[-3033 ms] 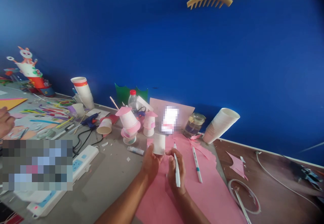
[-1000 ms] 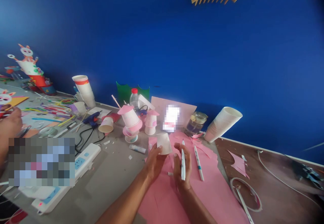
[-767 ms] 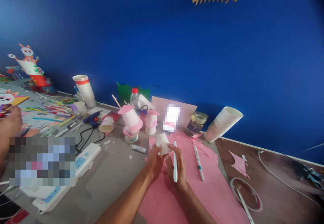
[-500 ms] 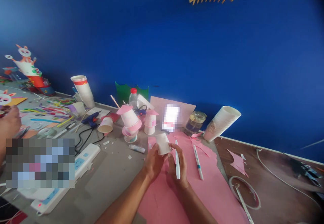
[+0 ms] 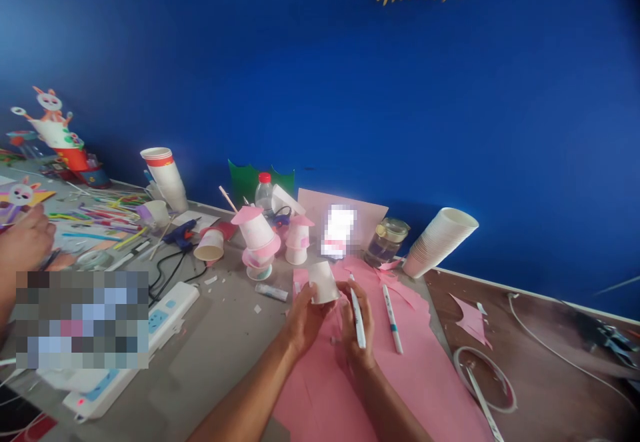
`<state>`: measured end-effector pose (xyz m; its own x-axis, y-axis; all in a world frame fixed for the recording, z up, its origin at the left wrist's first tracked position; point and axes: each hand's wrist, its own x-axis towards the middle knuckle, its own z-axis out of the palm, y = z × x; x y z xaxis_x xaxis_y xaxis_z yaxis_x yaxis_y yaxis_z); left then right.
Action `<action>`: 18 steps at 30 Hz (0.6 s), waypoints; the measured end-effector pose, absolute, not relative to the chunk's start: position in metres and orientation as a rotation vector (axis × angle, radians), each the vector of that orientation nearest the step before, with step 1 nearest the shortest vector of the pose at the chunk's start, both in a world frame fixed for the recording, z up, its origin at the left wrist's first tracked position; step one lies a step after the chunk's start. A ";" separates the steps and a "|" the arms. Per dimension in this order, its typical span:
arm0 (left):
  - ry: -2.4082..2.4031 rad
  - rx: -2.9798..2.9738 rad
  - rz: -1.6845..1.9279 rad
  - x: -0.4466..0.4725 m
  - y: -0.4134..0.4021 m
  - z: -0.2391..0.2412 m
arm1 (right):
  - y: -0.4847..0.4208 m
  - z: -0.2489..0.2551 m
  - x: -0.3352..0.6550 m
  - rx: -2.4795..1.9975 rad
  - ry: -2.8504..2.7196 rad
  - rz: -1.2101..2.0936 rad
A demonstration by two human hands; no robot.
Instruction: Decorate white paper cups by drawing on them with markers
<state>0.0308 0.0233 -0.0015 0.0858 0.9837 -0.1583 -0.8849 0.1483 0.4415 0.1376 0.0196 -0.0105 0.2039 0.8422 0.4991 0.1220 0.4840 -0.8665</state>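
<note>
While the left hand (image 5: 305, 315) clasps a paper cup (image 5: 323, 282), the right hand (image 5: 357, 335) pinches a pen (image 5: 358, 319), tip-up, just right of it.

The paper cup (image 5: 323, 282) is small, white and plain. It is upside down, with its narrow end up and leaning a little toward 11 o'clock. The left hand (image 5: 303, 319) holds it from 7 o'clock, its grip round the wide end, up off the tabletop (image 5: 220, 355). The pen (image 5: 357, 310) is long, thin and white with a small dark mark at its middle. It is just at 4 o'clock from the cup. The right hand (image 5: 357, 335) holds it almost straight up and down, top end toward 12 o'clock, fingers wrapped round it.
</note>
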 end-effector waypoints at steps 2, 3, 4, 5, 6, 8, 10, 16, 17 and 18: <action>0.481 0.251 1.423 0.030 0.023 -0.003 | 0.020 -0.012 0.138 -0.938 -1.208 0.652; 0.489 0.248 1.425 0.030 0.024 -0.005 | 0.020 -0.012 0.139 -0.923 -1.182 0.668; 0.498 0.247 1.428 0.029 0.024 -0.006 | 0.021 -0.013 0.139 -0.910 -1.170 0.684; 0.507 0.247 1.431 0.029 0.025 -0.007 | 0.021 -0.014 0.140 -0.905 -1.171 0.704; 0.517 0.248 1.435 0.029 0.025 -0.007 | 0.021 -0.015 0.141 -0.909 -1.176 0.722; 0.537 0.255 1.449 0.029 0.026 -0.006 | 0.020 -0.017 0.141 -0.923 -1.175 0.734; 0.550 0.286 1.466 0.031 0.026 -0.002 | 0.019 -0.018 0.141 -0.930 -1.153 0.735; 0.573 0.372 1.499 0.035 0.025 0.005 | 0.016 -0.010 0.140 -0.941 -1.132 0.763; 0.578 0.375 1.501 0.035 0.026 0.004 | 0.016 -0.009 0.141 -0.951 -1.146 0.778; 0.583 0.372 1.501 0.035 0.026 0.004 | 0.016 -0.008 0.141 -0.957 -1.158 0.793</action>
<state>0.0347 0.0260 0.0037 -0.0272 0.9911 -0.1301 -0.8192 0.0525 0.5711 0.1411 0.0156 -0.0083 0.2304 0.8960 0.3795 -0.0301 0.3964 -0.9176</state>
